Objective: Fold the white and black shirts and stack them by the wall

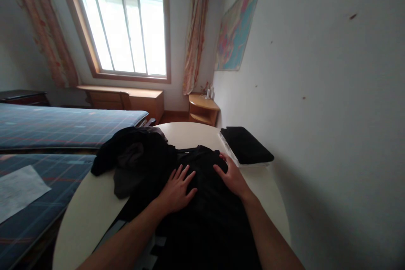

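Note:
A black garment lies spread on the round cream table, its near end running down out of the picture. My left hand rests on it with the fingers spread and the palm down. At the garment's right side, my right hand touches the cloth near its far edge, thumb and fingers apart. A crumpled heap of dark clothes sits to the left, touching the spread garment. Pale grey patches show beneath my left forearm; I cannot tell what they belong to.
A folded black cloth on white wrapping lies at the table's right edge, near the white wall. Plaid mattresses are on the left, one bearing a paper sheet. Beyond the table stands a small wooden shelf unit.

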Available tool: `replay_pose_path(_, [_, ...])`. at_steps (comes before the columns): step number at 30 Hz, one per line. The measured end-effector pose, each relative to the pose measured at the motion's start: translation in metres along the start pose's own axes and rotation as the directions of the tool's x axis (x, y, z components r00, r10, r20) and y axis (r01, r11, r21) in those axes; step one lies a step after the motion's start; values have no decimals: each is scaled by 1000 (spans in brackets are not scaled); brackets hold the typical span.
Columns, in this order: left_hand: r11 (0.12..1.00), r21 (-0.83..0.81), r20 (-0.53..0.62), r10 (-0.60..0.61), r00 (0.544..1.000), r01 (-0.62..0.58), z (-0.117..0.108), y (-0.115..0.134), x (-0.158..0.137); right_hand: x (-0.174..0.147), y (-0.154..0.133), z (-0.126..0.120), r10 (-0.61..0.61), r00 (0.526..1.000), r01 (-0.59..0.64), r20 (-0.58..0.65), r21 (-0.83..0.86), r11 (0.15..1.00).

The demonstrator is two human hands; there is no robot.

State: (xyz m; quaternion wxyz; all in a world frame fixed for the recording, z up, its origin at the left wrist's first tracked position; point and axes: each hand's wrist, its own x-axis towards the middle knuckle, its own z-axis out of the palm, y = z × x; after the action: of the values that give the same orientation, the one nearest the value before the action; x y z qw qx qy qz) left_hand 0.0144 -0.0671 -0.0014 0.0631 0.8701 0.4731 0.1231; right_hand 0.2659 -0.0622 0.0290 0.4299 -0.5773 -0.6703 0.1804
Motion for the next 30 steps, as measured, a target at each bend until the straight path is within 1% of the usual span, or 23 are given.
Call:
replay_pose_path(2, [1000,-1,-5,-2,1000,2,-1,0,0,-4,5,5,38,989,-6,141,-222,975])
replay_pose_path(4, [1000,-3,-2,-3,1000,3,-1,0,0,-8,6,8,131,957,-25,260,-377,926])
replay_pose_path(6, [1000,-6,6,-2,1000,2,-2,0,0,-9,3,9,188,933,-29,306,-459,888])
replay_pose_path(7, [1000,-8,9,-1,1000,1,-2,0,0,-10,1,9,190,931,-19,313,-477,879])
replay_pose_path(9, [1000,-10,10,-1,1000,1,-1,0,0,-8,-4,5,164,941,2,297,-487,873])
replay_pose_path(11, [1000,-12,5,-1,1000,1,0,-1,0,-6,-9,-1,122,959,15,257,-474,880])
replay_pose_path(13, [1000,-12,0,3,1000,-3,2,-2,0,-5,-14,-6,63,975,36,214,-432,901])
replay_pose_path(15, [1000,-16,-1,8,1000,-8,2,-2,0,-5,-18,-11,12,980,63,197,-369,927])
replay_pose_path(17, [1000,-21,4,7,1000,-7,1,-2,0,-6,-23,-14,-18,971,92,239,-303,949])
replay_pose_path(20, [1000,-23,15,3,1000,-2,-1,-1,0,-9,-25,-13,-38,932,131,361,-237,963])
replay_pose_path(22, [1000,-23,16,4,1000,-4,-2,0,0,-10,-23,-10,-40,926,137,375,-235,962])
replay_pose_path(25, [1000,-22,10,16,1000,-16,-1,-1,0,-9,-15,-1,4,955,92,296,-308,947])
replay_pose_path(26, [1000,-22,8,19,1000,-19,0,-1,0,-9,-12,2,32,956,74,292,-344,936])
replay_pose_path(28, [1000,-23,7,19,1000,-19,1,-2,1,-9,-9,7,92,934,63,346,-410,910])
replay_pose_path(30, [999,-30,11,13,1000,-12,1,-2,2,-10,-9,11,123,902,85,415,-448,890])
